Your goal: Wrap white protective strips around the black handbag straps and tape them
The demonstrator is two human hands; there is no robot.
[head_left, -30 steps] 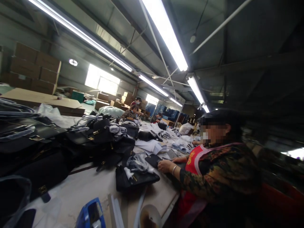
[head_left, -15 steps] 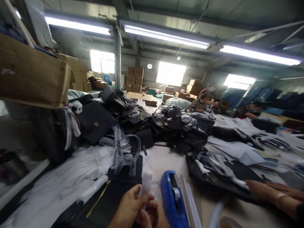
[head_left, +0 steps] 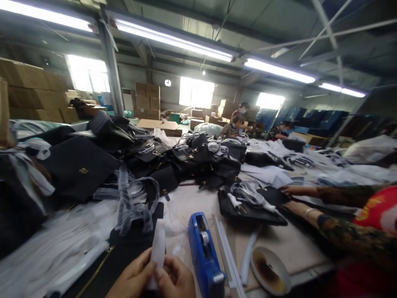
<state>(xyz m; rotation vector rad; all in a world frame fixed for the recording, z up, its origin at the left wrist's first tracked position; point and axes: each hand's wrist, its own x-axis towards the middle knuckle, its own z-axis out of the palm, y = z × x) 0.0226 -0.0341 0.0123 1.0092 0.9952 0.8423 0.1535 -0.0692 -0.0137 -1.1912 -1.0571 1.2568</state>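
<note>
A narrow white strip point(head_left: 159, 242) stands upright between my two hands at the bottom centre. My left hand point(head_left: 135, 275) pinches its left side between thumb and fingers. From the right, my right hand point(head_left: 176, 278) grips the same strip with curled fingers. Under and left of my hands lies a black bag point(head_left: 102, 265) with a gold zipper. Right beside my right hand is a blue tape dispenser point(head_left: 204, 252) with a roll in it. Clear plastic-wrapped straps point(head_left: 125, 203) rest just beyond my hands.
Black bags point(head_left: 192, 161) are heaped across the table's middle. White sheets point(head_left: 62, 244) lie at left. White strips point(head_left: 228, 256) and a round stained dish point(head_left: 269, 269) are right of the dispenser. A person's hands point(head_left: 299, 203) touch a black bag at right.
The view has swung right, so the scene sits further left and more of the person at right shows. My right hand's fingers have come up onto the strip.
</note>
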